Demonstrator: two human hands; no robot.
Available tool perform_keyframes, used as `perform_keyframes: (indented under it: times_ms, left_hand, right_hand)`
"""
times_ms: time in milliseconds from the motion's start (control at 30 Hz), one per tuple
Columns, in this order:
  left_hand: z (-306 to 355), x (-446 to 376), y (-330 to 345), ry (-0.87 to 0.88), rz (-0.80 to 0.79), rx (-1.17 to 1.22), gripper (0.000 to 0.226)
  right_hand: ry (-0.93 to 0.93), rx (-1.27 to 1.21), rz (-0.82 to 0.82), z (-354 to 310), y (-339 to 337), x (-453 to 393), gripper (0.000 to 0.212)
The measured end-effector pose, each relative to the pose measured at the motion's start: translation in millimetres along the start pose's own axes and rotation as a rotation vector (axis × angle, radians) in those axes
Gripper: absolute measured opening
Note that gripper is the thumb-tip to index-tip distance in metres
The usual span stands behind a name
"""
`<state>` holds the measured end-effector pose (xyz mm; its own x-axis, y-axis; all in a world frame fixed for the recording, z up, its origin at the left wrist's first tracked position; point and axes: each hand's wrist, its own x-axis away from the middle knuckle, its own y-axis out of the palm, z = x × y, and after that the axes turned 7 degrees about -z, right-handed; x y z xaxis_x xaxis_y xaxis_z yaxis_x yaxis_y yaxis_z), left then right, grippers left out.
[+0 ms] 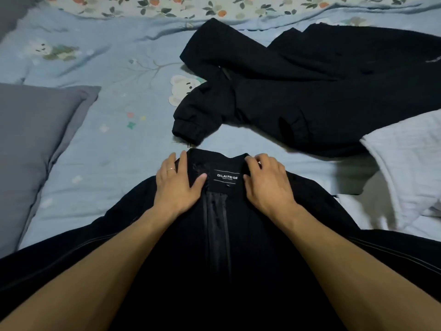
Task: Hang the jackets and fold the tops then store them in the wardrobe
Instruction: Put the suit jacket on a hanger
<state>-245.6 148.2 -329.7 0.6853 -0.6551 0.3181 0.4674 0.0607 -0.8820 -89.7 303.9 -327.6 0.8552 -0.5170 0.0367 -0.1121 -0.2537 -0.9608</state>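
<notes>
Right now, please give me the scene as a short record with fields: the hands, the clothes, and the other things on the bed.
left hand: left hand rests flat on the near black jacket beside the collar
right hand: right hand, fingers curled over the collar edge
collar label: label faces up between the hands
other clothes: second black jacket and white garment, farther right
surface: blue bed sheet
left side: grey pillow

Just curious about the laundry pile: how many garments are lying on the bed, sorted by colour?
Black: 2, the jacket under both hands and the jacket farther back.
White: 1, the top at the right.
Total: 3.
</notes>
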Motion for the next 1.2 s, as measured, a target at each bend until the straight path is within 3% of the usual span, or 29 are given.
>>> perform_keyframes:
  times_ms: [100,167,267,367,433,533,600,767,900,1033,1200]
  left_hand:
    - [-4.3,17.6,4.6,0.219,0.04,-0.254,0.075]
    - [-6.7,24.1,5.3,0.333,-0.041,-0.348,0.064]
    - [-8.7,25.0,-0.3,0.373,-0.168,-0.316,0.061]
    - [-6.3,17.0,-15.3,0.406,-0.293,-0.46,0.046]
    - [-1.1,12.7,-23.6,0.425,-0.286,-0.373,0.025]
    - [15.6,11.7,-21.9,0.42,-0.013,0.004,0.013]
    - [25.9,11.4,-13.3,0.393,0.065,0.143,0.016]
    - [24.5,28.9,23.4,0.267,-0.299,-0.074,0.069]
    - [26.9,73.9,32.2,0.291,-0.289,-0.101,0.067]
    - [25.4,118.0,33.1,0.226,-0.34,0.052,0.062]
    - [23.8,192.5,31.2,0.135,-0.206,0.272,0.053]
  right_hand:
    - [-0.22,0.047,-0.208,-1.2,-1.7,6.6,0.05]
    - [-0.315,0.147,-0.354,-2.8,-6.1,7.7,0.052]
    - [-0.324,0.235,-0.438,0.0,-14.4,6.7,0.048]
    - [-0.302,0.283,-0.462,7.0,-23.2,0.1,0.04]
    - [-0.228,0.294,-0.385,10.8,-29.2,-5.7,0.035]
    - [-0.1,0.267,-0.289,19.6,-34.3,-13.1,0.031]
    - [-0.063,0.216,-0.315,22.1,-34.0,-12.7,0.037]
    - [-0.034,0.182,-0.41,2.0,-28.9,19.9,0.067]
    - [-0.055,0.145,-0.452,-6.7,-25.9,53.2,0.064]
    - [0.007,0.058,-0.469,-19.3,-29.4,97.4,0.056]
    - [0.04,-0.046,-0.428,-43.9,-46.8,171.9,0.057]
